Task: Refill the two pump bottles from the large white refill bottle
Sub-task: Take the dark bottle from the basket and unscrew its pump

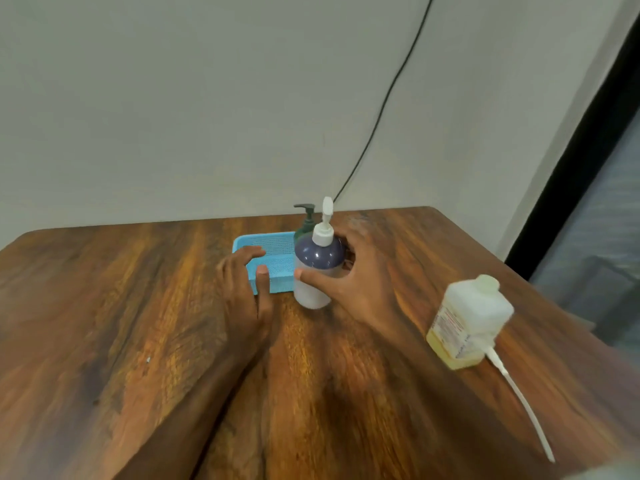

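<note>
Head view gives us the right grip wrapped round the blue-topped pump bottle, which stands upright, long axis vertical, on the surface beside the blue tray. Our left grip lies loose and wide just left of it. The refill bottle sits well off to the right, nearer the right grip.

Left hand open, fingers spread, right hand curled, gripping

- Purple bottle: white pump on, upright, pale lower half.
- Green bottle: dark pump, upright, just behind it.
- Refill bottle: white, yellowish liquid low, well right.
</note>
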`<state>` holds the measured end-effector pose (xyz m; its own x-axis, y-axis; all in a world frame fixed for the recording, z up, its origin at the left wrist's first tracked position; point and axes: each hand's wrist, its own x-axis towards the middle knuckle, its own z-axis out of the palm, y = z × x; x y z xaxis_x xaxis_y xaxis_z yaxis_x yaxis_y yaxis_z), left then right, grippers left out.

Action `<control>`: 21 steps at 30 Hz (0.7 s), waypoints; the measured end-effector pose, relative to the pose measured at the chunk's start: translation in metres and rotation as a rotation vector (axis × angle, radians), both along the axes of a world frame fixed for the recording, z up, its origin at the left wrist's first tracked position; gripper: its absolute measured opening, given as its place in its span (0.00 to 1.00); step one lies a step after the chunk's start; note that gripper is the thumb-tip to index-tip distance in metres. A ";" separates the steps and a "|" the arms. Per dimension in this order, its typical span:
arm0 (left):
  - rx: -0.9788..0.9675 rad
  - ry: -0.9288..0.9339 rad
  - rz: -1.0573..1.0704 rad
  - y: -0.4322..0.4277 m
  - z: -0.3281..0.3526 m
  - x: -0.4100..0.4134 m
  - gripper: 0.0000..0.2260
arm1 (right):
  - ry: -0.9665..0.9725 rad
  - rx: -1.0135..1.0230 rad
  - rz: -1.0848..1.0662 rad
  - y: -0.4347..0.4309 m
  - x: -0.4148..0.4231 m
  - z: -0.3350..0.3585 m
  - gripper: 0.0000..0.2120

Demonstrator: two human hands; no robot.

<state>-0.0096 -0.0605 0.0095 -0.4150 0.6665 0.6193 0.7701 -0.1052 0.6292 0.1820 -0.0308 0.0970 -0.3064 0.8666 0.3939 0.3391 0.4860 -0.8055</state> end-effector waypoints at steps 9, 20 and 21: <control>-0.039 -0.158 -0.756 -0.059 0.019 0.100 0.15 | -0.014 -0.298 -0.129 -0.066 0.094 -0.055 0.32; -0.179 -0.246 -0.873 -0.044 -0.006 0.124 0.24 | -0.064 -0.209 -0.096 -0.088 0.111 -0.075 0.33; -0.180 -0.228 -0.868 -0.042 -0.005 0.122 0.26 | -0.078 -0.243 -0.051 -0.087 0.118 -0.072 0.34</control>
